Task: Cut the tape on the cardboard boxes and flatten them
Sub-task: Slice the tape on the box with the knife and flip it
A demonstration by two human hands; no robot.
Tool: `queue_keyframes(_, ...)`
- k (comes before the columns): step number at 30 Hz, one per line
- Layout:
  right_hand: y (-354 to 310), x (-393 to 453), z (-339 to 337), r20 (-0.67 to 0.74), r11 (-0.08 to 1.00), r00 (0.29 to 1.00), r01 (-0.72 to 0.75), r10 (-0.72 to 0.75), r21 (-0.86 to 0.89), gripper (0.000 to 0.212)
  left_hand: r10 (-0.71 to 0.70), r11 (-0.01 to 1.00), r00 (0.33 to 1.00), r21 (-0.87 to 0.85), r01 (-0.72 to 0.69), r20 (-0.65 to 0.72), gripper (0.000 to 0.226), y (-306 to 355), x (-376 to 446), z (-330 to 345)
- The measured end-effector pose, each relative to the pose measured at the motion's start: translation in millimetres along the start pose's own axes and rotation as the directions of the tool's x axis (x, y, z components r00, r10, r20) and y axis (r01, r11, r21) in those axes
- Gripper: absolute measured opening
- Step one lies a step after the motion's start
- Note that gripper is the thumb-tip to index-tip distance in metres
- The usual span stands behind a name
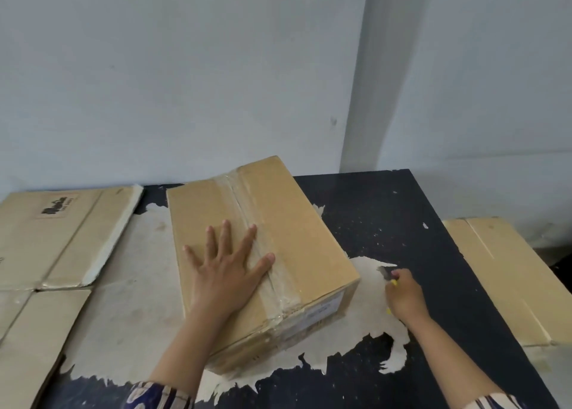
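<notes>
A sealed cardboard box (291, 235) stands in the middle of the table, with a strip of clear tape (247, 216) running along its top seam and down the near side. My left hand (227, 267) lies flat on the box top, fingers spread, thumb over the tape. To the right of the box, my right hand (405, 294) grips a yellow utility knife (388, 275) low over the table; its grey blade end points to the far left. Most of the handle is hidden in the fist.
Flattened cardboard (58, 238) lies stacked on the left of the dark, peeling table (402, 216). Another cardboard box (507, 272) sits beyond the table's right edge. A pale wall rises right behind the table.
</notes>
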State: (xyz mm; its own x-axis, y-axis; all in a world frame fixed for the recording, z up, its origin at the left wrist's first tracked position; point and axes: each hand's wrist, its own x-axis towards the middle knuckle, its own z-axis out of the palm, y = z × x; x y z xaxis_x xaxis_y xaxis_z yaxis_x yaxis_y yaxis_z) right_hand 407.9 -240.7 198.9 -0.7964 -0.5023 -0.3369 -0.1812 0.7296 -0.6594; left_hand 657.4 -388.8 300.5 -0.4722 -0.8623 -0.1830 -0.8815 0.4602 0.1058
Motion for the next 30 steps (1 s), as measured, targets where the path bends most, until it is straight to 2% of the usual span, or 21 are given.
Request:
queue_keyframes(5, -70, 9, -16, -0.101, 0.968, 0.983, 0.172, -0.156, 0.181, 0.026, 0.008, 1.0, 0.999, 0.002, -0.008, -0.033, 0.078, -7, 8, -13)
queue_keyframes(7, -108, 3, -21, -0.112, 0.938, 0.965, 0.255, -0.235, 0.233, 0.027, -0.017, 0.999, 0.991, -0.041, 0.012, -0.13, 0.065, -15, 19, -22)
queue_keyframes(9, -145, -7, -17, -0.11, 0.9, 0.929, 0.369, -0.352, 0.231, 0.028, -0.001, 0.996, 0.976, -0.088, -0.019, -0.218, 0.05, -27, 35, -29)
queue_keyframes(11, -177, -20, -7, -0.106, 0.866, 0.889, 0.458, -0.445, 0.204, 0.029, 0.05, 0.989, 0.972, -0.121, -0.079, -0.229, 0.042, -38, 53, -34)
queue_keyframes(15, -227, -38, 24, -0.014, 0.79, 0.794, 0.606, -0.607, 0.093, 0.033, 0.07, 0.991, 0.972, -0.093, -0.094, -0.225, 0.047, -55, 85, -41)
queue_keyframes(17, -245, -41, 43, 0.055, 0.775, 0.773, 0.632, -0.632, 0.016, 0.035, 0.067, 0.993, 0.971, -0.077, -0.086, -0.231, 0.045, -64, 101, -42)
queue_keyframes(22, -276, -39, 83, 0.122, 0.796, 0.801, 0.597, -0.585, -0.101, 0.037, 0.075, 0.993, 0.978, -0.075, -0.091, -0.193, 0.046, -76, 131, -42)
queue_keyframes(24, -284, -38, 93, 0.123, 0.804, 0.815, 0.579, -0.566, -0.135, 0.038, 0.081, 0.994, 0.978, -0.053, -0.093, -0.194, 0.057, -79, 136, -39)
queue_keyframes(26, -288, -35, 102, 0.112, 0.798, 0.817, 0.577, -0.566, -0.173, 0.039, 0.089, 0.994, 0.966, -0.046, -0.103, -0.244, 0.08, -82, 137, -33)
queue_keyframes(30, -289, -31, 114, 0.1, 0.755, 0.798, 0.597, -0.595, -0.271, 0.043, 0.075, 0.989, 0.958, -0.1, -0.107, -0.276, 0.083, -84, 140, -25)
